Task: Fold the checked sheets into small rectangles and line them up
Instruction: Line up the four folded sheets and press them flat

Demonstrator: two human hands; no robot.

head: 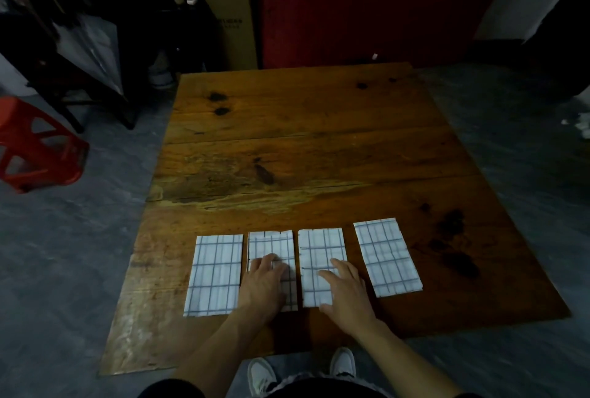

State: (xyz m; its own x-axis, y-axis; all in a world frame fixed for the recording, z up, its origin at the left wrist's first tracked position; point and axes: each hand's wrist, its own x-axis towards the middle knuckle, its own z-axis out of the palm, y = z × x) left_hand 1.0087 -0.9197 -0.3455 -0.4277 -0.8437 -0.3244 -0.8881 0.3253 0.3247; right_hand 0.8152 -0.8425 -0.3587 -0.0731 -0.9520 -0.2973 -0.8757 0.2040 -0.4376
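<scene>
Several folded checked sheets lie in a row near the front edge of the wooden table (303, 148). The leftmost sheet (215, 274) and the rightmost sheet (386, 257) lie untouched; the rightmost is tilted a little and set apart. My left hand (265, 286) rests flat, fingers spread, on the second sheet (271, 244). My right hand (346, 290) presses flat on the third sheet (321, 250). Neither hand grips anything. The lower parts of the two middle sheets are hidden under my hands.
A red plastic stool (35, 148) stands on the floor to the left. A tall cardboard box (228, 11) and dark clutter stand behind the table, with a red wall (367, 4) beyond. My white shoes (261, 377) show below the table's front edge.
</scene>
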